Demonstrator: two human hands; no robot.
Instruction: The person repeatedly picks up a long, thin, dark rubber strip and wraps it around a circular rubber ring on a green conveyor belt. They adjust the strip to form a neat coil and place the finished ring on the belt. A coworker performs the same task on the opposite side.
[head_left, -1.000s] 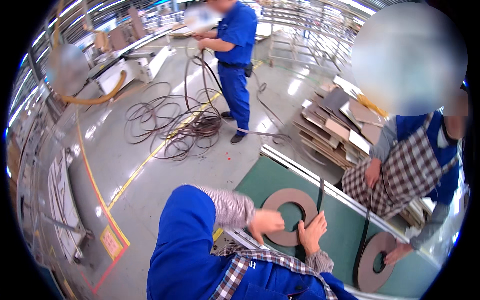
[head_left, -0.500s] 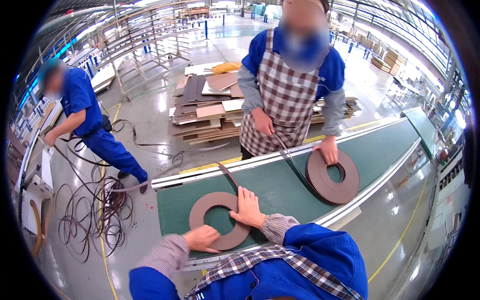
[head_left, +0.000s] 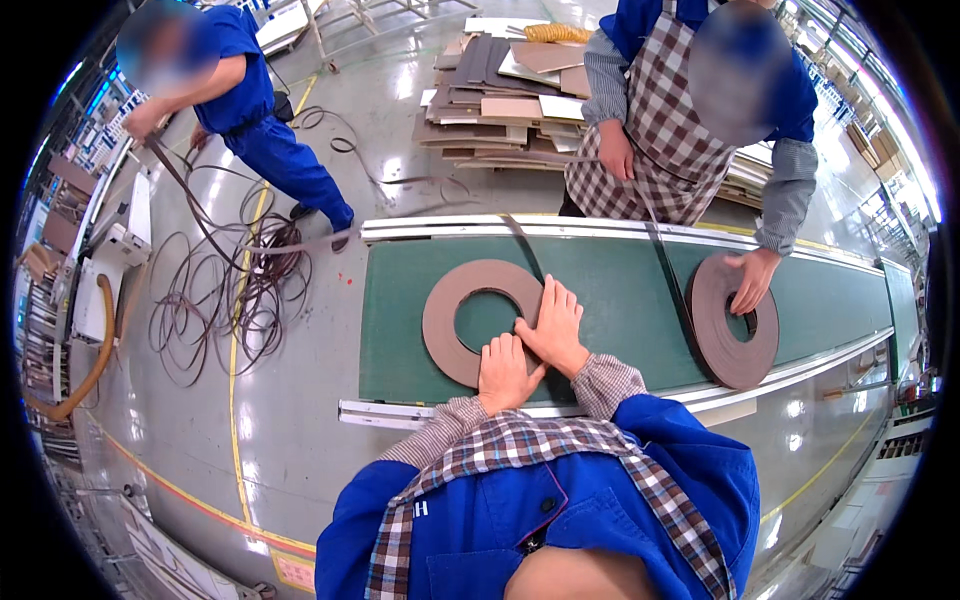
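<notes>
A brown roll of edge banding tape (head_left: 440,322) lies flat on the green conveyor belt (head_left: 620,290). My left hand (head_left: 507,374) rests on the roll's near rim, fingers stretched forward. My right hand (head_left: 556,326) lies against the roll's right side, fingers extended and thumb toward its hollow centre. From beside my right fingertips a loose brown tape end (head_left: 523,243) runs over the belt's far rail. Farther right, a second roll of edge banding tape (head_left: 707,318) stands partly tilted, with a co-worker's hand (head_left: 754,278) in its centre hole.
Across the belt a co-worker in a checked apron (head_left: 650,130) holds a tape strip. Another person in blue (head_left: 265,140) stands left, pulling strips above a tangled heap of tape (head_left: 270,275) on the floor. Stacked boards (head_left: 500,100) lie behind the belt's metal rail (head_left: 440,228).
My left hand has slid right along the roll's near rim, close to my right hand. My view has tilted down and shifted left. The person at left has raised their hands with the strips.
</notes>
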